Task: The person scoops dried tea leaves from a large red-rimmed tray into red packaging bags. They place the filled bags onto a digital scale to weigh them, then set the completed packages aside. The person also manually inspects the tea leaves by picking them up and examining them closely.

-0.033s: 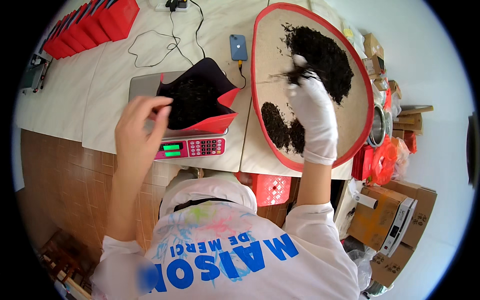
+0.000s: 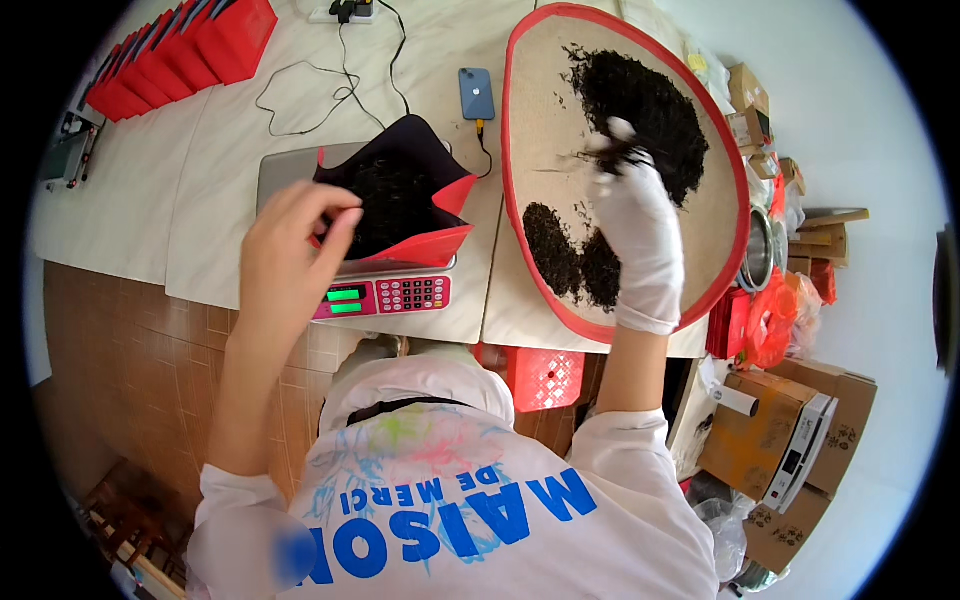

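Note:
My left hand (image 2: 290,245) is bare, its fingers curled toward the thumb above the left side of a red bag with a dark lining. Whatever is between those fingertips, if anything, is too small to make out. The bag (image 2: 430,245) stands open on a scale (image 2: 285,175) and holds dark dried tea leaves (image 2: 385,200). On the right, my right hand (image 2: 640,230) wears a white glove and grips a pinch of loose dark leaves. It is over a round red-rimmed tray (image 2: 540,110), at the edge of a large leaf heap (image 2: 650,100).
Smaller leaf piles (image 2: 550,250) lie at the tray's near left. A phone (image 2: 477,94) on a cable lies between scale and tray. Several red bags (image 2: 235,40) line the far left. A red plastic stool (image 2: 545,378) sits below the table; cardboard boxes (image 2: 755,425) stand at right.
My left hand has shifted slightly right, farther over the bag's opening. My gloved right hand has moved a little right and nearer me, with leaves still in its fingers.

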The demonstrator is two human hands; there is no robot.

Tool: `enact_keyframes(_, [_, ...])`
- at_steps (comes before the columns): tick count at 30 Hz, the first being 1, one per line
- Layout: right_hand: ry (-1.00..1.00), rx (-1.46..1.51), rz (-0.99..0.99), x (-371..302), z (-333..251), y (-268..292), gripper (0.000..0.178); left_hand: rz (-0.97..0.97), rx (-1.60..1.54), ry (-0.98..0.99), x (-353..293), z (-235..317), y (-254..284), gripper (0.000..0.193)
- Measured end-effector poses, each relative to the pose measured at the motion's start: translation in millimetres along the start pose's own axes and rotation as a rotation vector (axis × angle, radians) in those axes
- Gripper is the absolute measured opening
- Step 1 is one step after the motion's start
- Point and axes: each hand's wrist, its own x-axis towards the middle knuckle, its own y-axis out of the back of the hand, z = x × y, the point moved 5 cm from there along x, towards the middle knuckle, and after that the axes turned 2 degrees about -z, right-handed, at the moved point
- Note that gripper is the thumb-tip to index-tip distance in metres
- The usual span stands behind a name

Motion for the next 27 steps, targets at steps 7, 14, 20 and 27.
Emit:
enact_keyframes(7, [0.097, -0.266, 0.646, -109, -33, 162, 0.027, -0.344, 0.336, -0.071, 38, -1, -72, 0.017])
enact_keyframes(14, [-0.276, -1.414, 0.989, -189, 19, 257, 0.041, -0.426, 0.620, -0.035, 52, -13, -101, 0.023])
enact_keyframes(20, [-0.134, -1.471, 0.824, -165, 60, 234, 0.033, -0.392, 0.602, 0.058, 48, -16, -97, 0.012])
enact_keyframes(27, [-0.040, -1.437, 0.543, -114, 74, 183, 0.031, -0.388, 0.217, 0.304, 40, -28, -56, 0.009])
